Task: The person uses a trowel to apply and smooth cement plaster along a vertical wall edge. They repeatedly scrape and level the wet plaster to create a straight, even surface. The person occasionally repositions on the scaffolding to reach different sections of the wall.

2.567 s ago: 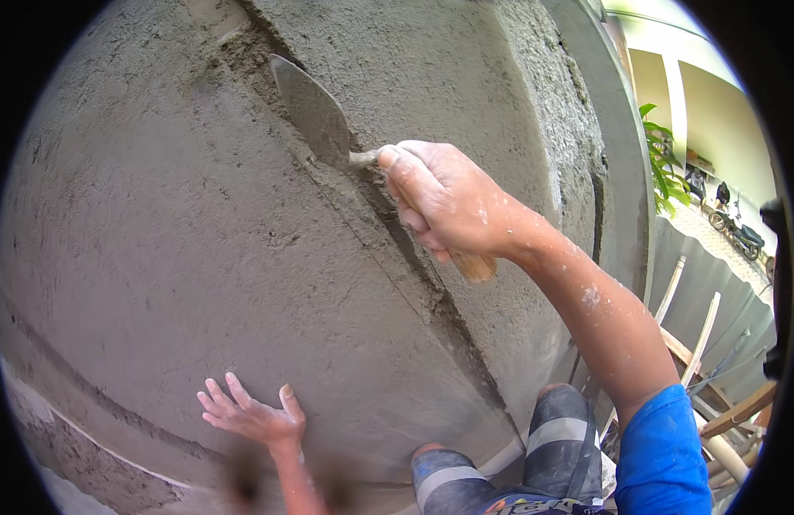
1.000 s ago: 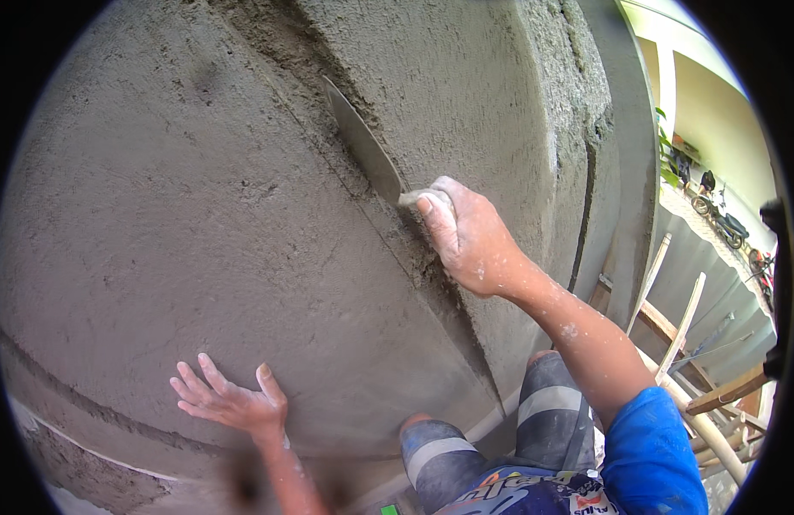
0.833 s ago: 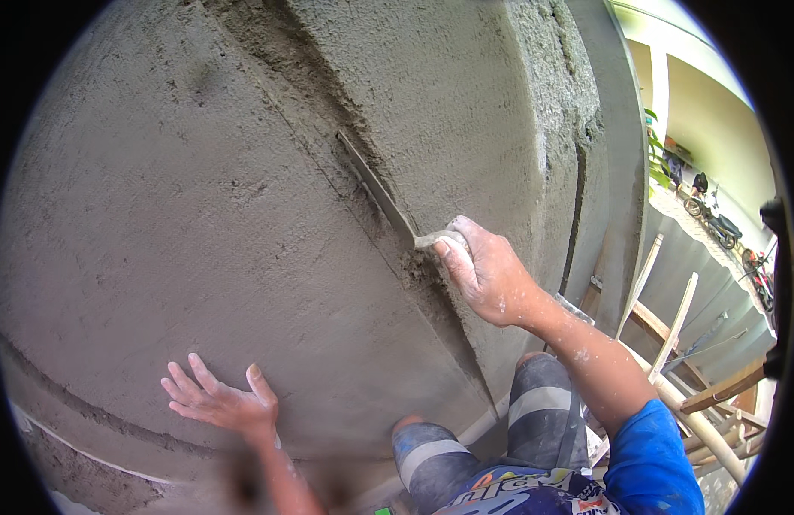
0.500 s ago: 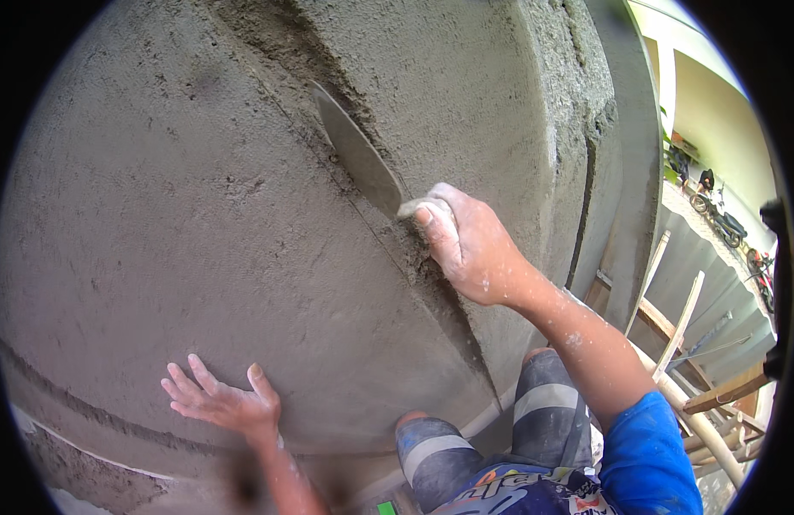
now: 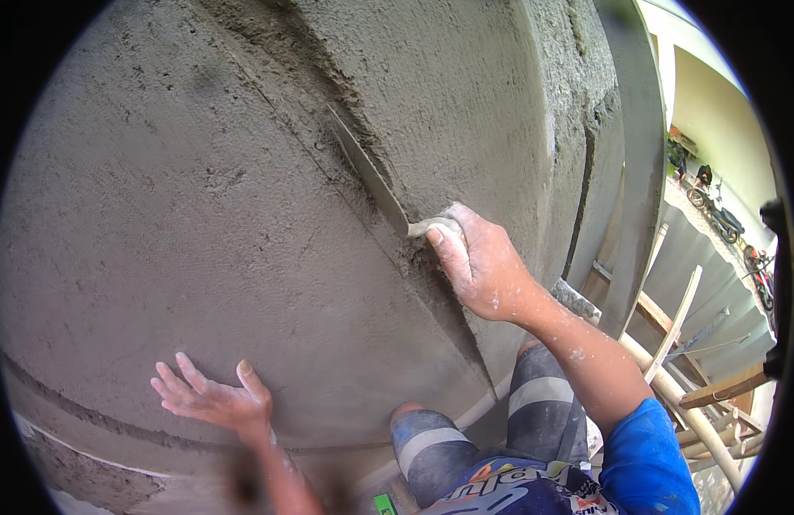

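My right hand is wrapped round the handle of a pointed trowel. The blade lies tilted on edge along a rough groove that runs diagonally down the grey plastered wall. Wet-looking mortar clings to the groove beneath the blade and near my knuckles. Lower left, my left hand has its fingers spread in front of the smooth plaster and holds nothing; whether it touches the wall I cannot tell. Pale dust coats both hands.
Wooden poles and planks stand at the lower right, beside a corrugated metal sheet. Motorcycles are parked beyond it. A horizontal ledge crosses the wall's lower left. Near my legs lies a small green object.
My right hand and the trowel have moved slightly down and to the right along the groove. The blade has turned more edge-on. My left hand has shifted slightly left, still spread.
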`<state>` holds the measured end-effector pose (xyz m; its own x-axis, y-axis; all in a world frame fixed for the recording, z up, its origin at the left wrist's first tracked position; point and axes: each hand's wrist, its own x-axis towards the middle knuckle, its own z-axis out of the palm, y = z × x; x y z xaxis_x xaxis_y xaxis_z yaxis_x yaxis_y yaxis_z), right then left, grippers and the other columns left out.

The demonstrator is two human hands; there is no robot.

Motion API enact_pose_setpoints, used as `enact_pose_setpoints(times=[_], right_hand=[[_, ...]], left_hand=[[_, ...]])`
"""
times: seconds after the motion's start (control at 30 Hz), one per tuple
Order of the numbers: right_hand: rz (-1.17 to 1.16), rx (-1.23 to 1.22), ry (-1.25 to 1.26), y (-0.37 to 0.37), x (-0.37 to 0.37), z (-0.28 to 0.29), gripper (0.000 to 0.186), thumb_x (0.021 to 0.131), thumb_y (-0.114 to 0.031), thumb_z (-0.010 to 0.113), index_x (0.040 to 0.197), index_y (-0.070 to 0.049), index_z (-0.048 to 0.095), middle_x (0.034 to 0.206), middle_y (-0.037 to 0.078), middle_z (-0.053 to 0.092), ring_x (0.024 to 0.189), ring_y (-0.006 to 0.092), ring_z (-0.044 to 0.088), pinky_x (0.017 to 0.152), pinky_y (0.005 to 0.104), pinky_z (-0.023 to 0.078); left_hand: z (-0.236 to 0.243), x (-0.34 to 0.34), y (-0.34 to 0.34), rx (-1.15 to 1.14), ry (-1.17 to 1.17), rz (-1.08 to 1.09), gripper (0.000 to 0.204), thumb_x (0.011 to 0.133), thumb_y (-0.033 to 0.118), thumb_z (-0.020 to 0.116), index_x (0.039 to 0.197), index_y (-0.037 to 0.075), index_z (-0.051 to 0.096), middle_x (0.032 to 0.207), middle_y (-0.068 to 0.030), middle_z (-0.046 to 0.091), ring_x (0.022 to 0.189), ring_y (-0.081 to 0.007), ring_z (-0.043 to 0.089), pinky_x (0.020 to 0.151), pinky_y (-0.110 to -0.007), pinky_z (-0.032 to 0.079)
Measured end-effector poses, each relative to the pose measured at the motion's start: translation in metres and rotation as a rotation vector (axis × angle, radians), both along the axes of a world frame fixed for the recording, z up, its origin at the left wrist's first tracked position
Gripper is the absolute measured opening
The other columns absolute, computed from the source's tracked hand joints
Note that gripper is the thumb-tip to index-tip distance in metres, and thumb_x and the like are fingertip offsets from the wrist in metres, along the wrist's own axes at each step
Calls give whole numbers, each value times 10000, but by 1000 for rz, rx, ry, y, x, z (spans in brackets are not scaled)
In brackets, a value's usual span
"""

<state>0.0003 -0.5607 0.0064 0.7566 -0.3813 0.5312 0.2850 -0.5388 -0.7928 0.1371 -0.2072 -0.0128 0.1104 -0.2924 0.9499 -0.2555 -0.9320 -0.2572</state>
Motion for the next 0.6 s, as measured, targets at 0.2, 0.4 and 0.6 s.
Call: enact_pose_setpoints(times=[0.2, 0.4, 0.6], right_hand=[[113, 138, -83, -4, 6, -5, 389, 1061, -373, 508, 1018, 5, 586, 754, 152, 622, 706, 300, 637, 691, 418, 503], [7, 32, 57, 5, 1, -20, 304, 1037, -291, 568, 1017, 12, 579, 795, 236, 668, 763, 412, 694, 702, 455, 523], [8, 51, -177, 9, -9, -16, 274, 1031, -262, 581, 1041, 11, 574, 840, 244, 672, 791, 427, 698, 713, 451, 531]], left_hand=[[-1, 2, 1, 7, -8, 31, 808, 968, 647, 435, 1579, 136, 297, 1639, -189, 241, 1521, -478, 170, 1147, -753, 109], [-2, 2, 6, 25, 2, 38, 813, 965, 651, 436, 1579, 136, 300, 1633, -193, 249, 1524, -475, 164, 1147, -750, 112], [-2, 6, 6, 23, -19, 35, 819, 963, 659, 429, 1576, 131, 307, 1633, -192, 251, 1525, -469, 163, 1147, -746, 111]])
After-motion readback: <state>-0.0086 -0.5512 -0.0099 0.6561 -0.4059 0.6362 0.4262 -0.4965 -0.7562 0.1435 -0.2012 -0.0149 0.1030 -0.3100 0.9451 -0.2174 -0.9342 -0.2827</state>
